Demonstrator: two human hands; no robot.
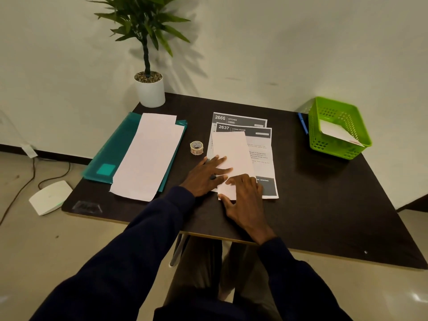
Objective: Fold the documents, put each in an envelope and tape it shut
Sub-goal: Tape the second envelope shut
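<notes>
Both grips lie released, fingers flat on the folded document [231,149]: the left grip [206,176] presses its left edge, the right grip [245,200] its near end. Under them lie printed sheets [264,156] on the tabletop [324,205]. A tape roll [196,147] sits just beyond the left grip, white envelopes [148,156] further to its left

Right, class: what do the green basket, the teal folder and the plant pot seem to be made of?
Green basket: likely moulded plastic, glossy, lattice holes. Teal folder: probably thin plastic, slightly see-through, shiny. Plant pot: smooth white, ceramic or plastic; cannot tell.
</notes>
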